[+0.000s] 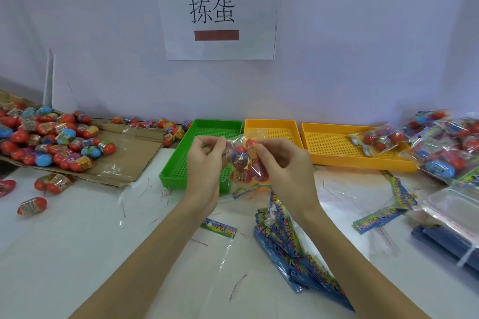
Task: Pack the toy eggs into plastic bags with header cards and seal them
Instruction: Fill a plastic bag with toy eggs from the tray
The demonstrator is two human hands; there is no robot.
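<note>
1. Above the green tray (pixel 176 163), the filled plastic bag (pixel 243 166) hangs between both hands, held clear of the worktop (pixel 77 241).
2. Left hand (pixel 204 160) fingers pinch the bag's upper left edge; right hand (pixel 282 163) fingers pinch its upper right.
3. The bag's long axis runs roughly vertical, header card (pixel 248 190) lowest, open mouth uppermost between the fingers, so I judge sealing comes next.

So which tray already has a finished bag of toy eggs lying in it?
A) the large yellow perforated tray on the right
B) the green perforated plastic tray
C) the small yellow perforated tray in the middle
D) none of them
A: a sealed clear plastic bag of red eggs lies in the large yellow perforated tray on the right; the other two trays show only bare mesh.
</note>
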